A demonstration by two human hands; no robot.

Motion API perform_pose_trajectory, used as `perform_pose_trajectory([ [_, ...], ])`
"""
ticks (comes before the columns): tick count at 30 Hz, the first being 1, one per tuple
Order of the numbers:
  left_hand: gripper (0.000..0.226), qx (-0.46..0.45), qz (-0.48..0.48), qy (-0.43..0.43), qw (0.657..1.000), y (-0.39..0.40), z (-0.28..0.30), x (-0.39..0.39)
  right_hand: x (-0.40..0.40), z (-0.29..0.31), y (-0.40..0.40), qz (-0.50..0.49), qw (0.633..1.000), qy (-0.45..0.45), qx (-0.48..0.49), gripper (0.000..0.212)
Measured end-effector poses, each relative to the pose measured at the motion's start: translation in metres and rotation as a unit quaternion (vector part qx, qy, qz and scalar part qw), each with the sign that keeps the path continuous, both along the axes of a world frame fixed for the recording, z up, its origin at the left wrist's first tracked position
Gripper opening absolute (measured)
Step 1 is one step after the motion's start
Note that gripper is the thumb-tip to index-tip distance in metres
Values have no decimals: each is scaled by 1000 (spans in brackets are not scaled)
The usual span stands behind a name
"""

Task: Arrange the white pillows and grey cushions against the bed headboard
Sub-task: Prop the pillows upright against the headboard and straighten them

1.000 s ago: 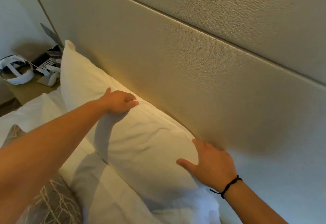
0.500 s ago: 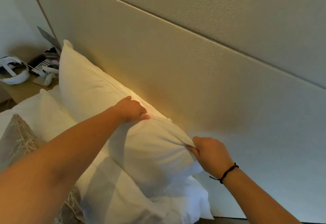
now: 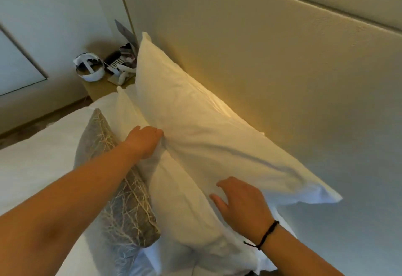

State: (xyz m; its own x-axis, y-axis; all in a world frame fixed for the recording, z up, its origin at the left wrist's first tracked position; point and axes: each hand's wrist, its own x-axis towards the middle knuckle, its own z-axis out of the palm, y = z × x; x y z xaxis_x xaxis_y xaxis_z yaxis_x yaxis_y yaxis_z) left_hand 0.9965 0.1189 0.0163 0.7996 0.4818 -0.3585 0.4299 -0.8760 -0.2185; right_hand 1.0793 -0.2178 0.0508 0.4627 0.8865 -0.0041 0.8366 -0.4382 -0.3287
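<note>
The left hand (image 3: 144, 141) pinched the back pillow (image 3: 195, 119); the right hand (image 3: 241, 206), fingers wide, pressed the front pillow (image 3: 185, 199). Let go, the back pillow might flop forward.

A large white pillow (image 3: 202, 123) stands tilted against the beige headboard (image 3: 282, 69), creased, its near corner sticking out. A second white pillow (image 3: 185, 206) leans against its front, lower. A grey cushion (image 3: 121, 199) with a pale branch pattern leans upright against that one.
</note>
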Motion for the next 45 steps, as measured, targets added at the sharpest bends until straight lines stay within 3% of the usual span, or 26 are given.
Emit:
perform_pose_trajectory([
  [2,37,9,-27,53,998,-1,-11,-11,-17,-29,30,10,991,72,-113,52],
  [7,45,35,-80,114,990,5,-28,-5,-36,-86,86,-5,969,135,-208,67],
  [10,36,66,-114,129,983,16,-37,4,-43,-111,104,-49,957,196,-210,52],
  [14,19,75,-118,141,980,23,-39,6,-37,-114,119,-8,956,198,-216,38],
  [23,5,37,-130,28,990,33,41,-40,-55,-49,94,22,996,69,-49,26],
  [25,7,47,-118,6,992,23,41,-46,-54,-45,91,20,997,52,-57,28],
  [29,18,60,-79,9,995,4,18,-52,-53,-64,87,38,970,193,-144,37],
  [33,33,-2,-33,-41,999,11,11,-63,-52,-68,74,-48,942,323,-81,57],
  [36,36,-102,-4,-61,993,11,16,-59,-51,-65,71,-123,908,396,-54,47],
  [38,28,-112,-36,-63,991,7,16,-49,-48,-63,70,-171,873,454,-48,35],
  [40,32,-113,-79,-4,990,-2,14,-38,-46,-57,66,-194,844,499,-23,23],
  [42,40,-110,-114,67,985,-12,13,-28,-42,-46,61,-175,857,484,23,15],
  [45,49,-157,-86,89,980,-20,18,-18,-35,-24,51,-137,872,466,61,7],
])
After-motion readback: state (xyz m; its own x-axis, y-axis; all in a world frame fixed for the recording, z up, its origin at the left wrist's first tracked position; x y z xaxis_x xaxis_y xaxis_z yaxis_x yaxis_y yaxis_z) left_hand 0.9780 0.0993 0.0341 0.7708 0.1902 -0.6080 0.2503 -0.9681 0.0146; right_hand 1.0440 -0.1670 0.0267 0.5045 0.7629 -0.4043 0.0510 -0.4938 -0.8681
